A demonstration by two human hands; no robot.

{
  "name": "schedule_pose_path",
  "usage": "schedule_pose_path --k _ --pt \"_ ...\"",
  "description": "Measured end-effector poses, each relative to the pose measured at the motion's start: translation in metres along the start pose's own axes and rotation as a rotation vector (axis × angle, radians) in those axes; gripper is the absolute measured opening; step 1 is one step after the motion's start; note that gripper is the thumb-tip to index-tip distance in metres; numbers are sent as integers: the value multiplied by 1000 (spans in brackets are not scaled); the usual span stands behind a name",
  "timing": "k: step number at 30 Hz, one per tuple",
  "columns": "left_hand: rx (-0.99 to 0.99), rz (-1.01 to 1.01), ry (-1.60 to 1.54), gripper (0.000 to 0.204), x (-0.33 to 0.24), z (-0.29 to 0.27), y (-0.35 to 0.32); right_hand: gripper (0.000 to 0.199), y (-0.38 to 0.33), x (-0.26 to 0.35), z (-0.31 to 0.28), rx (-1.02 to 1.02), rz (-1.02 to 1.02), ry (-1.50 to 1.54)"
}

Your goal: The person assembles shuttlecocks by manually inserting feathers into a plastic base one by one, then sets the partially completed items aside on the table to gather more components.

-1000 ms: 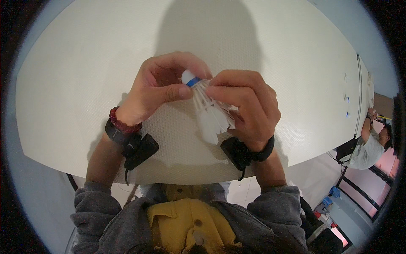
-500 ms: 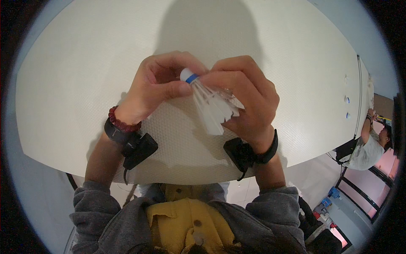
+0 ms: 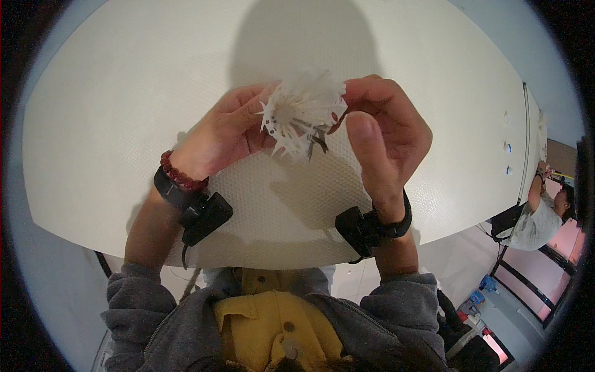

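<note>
A white feather shuttlecock (image 3: 302, 113) is held up above the white table (image 3: 111, 124), its feather skirt turned toward the camera and its cork hidden behind. My left hand (image 3: 224, 133) grips it from the left side. My right hand (image 3: 384, 133) pinches the feathers' right edge with fingertips, thumb raised in front. Both wrists carry black bands with small black devices; the left wrist also has a red bead bracelet (image 3: 180, 177).
The table's curved near edge (image 3: 279, 263) runs just in front of my body. Beyond the table's right end, another person (image 3: 539, 217) stands beside pink and grey furniture. Small marks dot the table's far right (image 3: 507, 147).
The shuttlecock has been turned from lying sideways with its blue-banded cork showing to facing the camera feathers first. Both hands have lifted it and spread slightly apart.
</note>
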State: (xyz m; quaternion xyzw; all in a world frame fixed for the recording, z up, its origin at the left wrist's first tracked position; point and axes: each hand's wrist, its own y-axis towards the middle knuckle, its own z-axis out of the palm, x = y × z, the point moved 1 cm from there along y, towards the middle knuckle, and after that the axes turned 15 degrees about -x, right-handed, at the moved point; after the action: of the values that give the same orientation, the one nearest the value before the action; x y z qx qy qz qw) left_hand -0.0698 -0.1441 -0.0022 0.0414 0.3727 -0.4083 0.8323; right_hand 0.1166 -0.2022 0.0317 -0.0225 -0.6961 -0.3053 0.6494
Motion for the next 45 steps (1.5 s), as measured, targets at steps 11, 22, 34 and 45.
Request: schedule_pose_path --k 11,22,34,45 --pt "-134 -19 116 43 6 -1 3 14 2 1 0 -17 14 20" --pt "-134 30 255 37 7 -1 5 12 4 -5 -2 45 -47 -107" --pt "-94 151 284 29 6 -6 11 27 3 -3 0 263 -49 -187" --pt "15 273 360 36 6 -9 16 26 1 -3 0 268 -432 -327"
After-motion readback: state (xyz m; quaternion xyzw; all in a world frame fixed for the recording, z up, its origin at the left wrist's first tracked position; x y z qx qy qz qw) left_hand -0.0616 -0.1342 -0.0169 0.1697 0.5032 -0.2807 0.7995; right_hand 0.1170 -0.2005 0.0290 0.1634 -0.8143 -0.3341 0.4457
